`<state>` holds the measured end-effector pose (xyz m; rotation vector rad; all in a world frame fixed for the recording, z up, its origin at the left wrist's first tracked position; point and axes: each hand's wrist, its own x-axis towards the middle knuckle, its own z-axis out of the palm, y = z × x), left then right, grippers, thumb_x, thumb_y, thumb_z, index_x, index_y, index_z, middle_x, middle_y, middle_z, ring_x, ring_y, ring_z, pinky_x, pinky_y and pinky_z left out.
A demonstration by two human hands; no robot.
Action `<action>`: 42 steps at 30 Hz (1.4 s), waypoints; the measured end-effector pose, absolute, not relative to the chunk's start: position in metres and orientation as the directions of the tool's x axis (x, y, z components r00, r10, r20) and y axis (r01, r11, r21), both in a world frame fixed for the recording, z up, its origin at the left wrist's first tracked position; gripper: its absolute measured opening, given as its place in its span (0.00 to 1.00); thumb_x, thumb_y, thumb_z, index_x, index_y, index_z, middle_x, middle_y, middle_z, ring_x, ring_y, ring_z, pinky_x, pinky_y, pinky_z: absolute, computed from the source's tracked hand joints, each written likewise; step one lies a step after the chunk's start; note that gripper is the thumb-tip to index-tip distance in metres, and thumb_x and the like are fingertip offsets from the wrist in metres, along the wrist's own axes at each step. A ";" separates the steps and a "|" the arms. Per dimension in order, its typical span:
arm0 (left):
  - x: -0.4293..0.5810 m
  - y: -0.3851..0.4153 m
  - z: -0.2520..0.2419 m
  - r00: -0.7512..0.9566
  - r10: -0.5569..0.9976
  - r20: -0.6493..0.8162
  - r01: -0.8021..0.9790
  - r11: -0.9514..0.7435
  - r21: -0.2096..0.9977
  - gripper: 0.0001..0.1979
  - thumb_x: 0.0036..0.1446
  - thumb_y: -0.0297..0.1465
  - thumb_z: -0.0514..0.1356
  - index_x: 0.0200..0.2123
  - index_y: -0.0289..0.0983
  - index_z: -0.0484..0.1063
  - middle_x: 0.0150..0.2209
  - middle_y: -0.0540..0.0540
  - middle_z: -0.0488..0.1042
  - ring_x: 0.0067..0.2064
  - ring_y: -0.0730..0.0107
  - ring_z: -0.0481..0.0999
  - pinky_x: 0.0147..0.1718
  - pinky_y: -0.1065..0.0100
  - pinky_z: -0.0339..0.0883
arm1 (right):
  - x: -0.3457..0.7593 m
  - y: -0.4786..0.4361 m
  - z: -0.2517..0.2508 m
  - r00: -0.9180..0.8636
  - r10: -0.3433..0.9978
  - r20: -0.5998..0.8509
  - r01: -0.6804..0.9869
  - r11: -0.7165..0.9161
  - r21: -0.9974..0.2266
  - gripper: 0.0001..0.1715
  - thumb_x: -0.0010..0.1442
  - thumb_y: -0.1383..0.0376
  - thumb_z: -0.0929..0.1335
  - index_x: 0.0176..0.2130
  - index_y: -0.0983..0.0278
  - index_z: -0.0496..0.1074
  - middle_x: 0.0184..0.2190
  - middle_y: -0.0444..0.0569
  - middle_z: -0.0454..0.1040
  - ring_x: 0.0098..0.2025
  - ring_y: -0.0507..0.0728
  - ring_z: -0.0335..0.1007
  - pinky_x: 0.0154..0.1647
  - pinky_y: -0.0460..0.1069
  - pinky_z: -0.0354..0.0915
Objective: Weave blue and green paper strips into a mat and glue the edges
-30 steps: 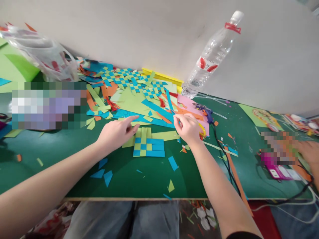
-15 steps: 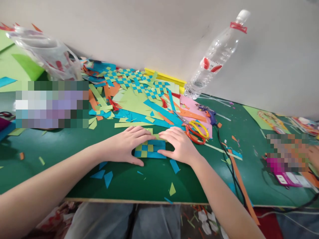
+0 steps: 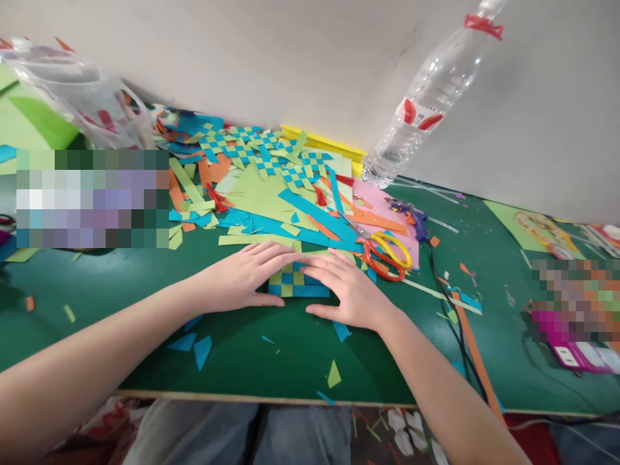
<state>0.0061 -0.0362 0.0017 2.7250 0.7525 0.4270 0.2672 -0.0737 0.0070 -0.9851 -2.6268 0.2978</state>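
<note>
A small checkered weave of blue and light-green paper strips (image 3: 290, 281) lies flat on the green table. My left hand (image 3: 256, 274) rests over its left and upper side, fingers stretched out and thumb lying at its lower left. Over the right part is my right hand (image 3: 346, 287), fingers extended toward the left fingertips, its thumb on the table side below the weave. Both hands are open, and the two sets of fingertips nearly meet at the top edge. They hide the weave's upper edge and part of its sides.
Behind the hands lie scissors (image 3: 387, 255) with red and yellow handles, several finished woven pieces (image 3: 264, 155), and loose strips. A plastic bottle (image 3: 436, 93) stands at the wall. A plastic-bagged cup (image 3: 82, 97) is at back left. A black cable (image 3: 448, 310) crosses the right side.
My right thumb has come off the weave's lower strip and dropped below it. The right fingers have slid left over the weave toward the left fingertips. The view has shifted slightly.
</note>
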 end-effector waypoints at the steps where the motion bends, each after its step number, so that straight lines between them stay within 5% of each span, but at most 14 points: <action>1: 0.008 -0.037 0.000 0.820 0.533 0.210 0.448 -0.825 0.343 0.35 0.61 0.44 0.59 0.67 0.42 0.50 0.61 0.38 0.65 0.61 0.53 0.64 0.59 0.55 0.61 | 0.268 -0.073 0.007 -0.713 0.666 0.219 0.601 0.741 -0.300 0.33 0.62 0.50 0.66 0.61 0.60 0.63 0.64 0.51 0.63 0.66 0.59 0.57 0.70 0.64 0.47; 14: -0.005 -0.031 0.008 0.847 0.514 0.140 0.461 -0.839 0.290 0.41 0.57 0.49 0.60 0.68 0.41 0.49 0.64 0.39 0.61 0.66 0.52 0.58 0.64 0.53 0.53 | 0.265 -0.076 0.010 -0.777 0.621 0.103 0.564 0.760 -0.323 0.36 0.65 0.51 0.64 0.67 0.56 0.52 0.68 0.46 0.54 0.70 0.57 0.46 0.72 0.64 0.34; 20: -0.004 -0.027 -0.001 0.786 0.605 0.131 0.565 -0.787 0.247 0.33 0.66 0.51 0.45 0.67 0.41 0.52 0.66 0.42 0.59 0.67 0.60 0.57 0.67 0.54 0.44 | 0.263 -0.078 0.011 -0.806 0.585 0.084 0.539 0.786 -0.304 0.35 0.65 0.50 0.64 0.66 0.56 0.55 0.69 0.46 0.51 0.71 0.58 0.44 0.72 0.64 0.32; 29: -0.007 -0.029 -0.009 0.739 0.667 0.094 0.658 -0.745 0.112 0.36 0.65 0.54 0.35 0.68 0.39 0.50 0.69 0.48 0.51 0.70 0.63 0.48 0.69 0.57 0.36 | 0.263 -0.077 0.011 -0.813 0.582 0.005 0.555 0.777 -0.299 0.38 0.64 0.47 0.63 0.67 0.57 0.53 0.70 0.45 0.48 0.72 0.56 0.40 0.71 0.63 0.26; 42: -0.006 -0.030 -0.018 0.723 0.661 0.202 0.663 -0.745 0.065 0.36 0.66 0.52 0.36 0.66 0.37 0.56 0.67 0.41 0.56 0.69 0.55 0.52 0.67 0.50 0.44 | 0.262 -0.078 0.009 -0.812 0.583 -0.015 0.557 0.768 -0.317 0.38 0.63 0.46 0.63 0.66 0.56 0.54 0.69 0.45 0.50 0.71 0.57 0.42 0.71 0.64 0.28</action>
